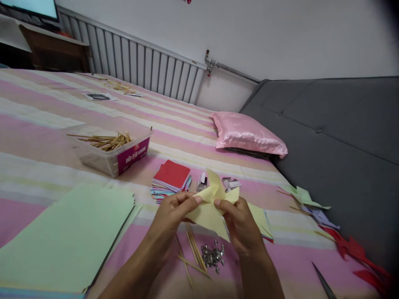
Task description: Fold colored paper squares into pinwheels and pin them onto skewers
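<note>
Our left hand (178,209) and right hand (240,222) clamp fingers on yellow paper (206,216); pinwheels (307,197) line the right edge of the bed (286,261).

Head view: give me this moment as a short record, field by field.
left hand: gripping partly folded yellow paper
right hand: gripping the same paper
below hands: wooden sticks, small metal pieces
left side: transparent tub holding more sticks; pale green sheets
beyond hands: stacked paper squares, red on top
right side: folded paper shapes, pointed dark blade
surface: striped cloth
</note>
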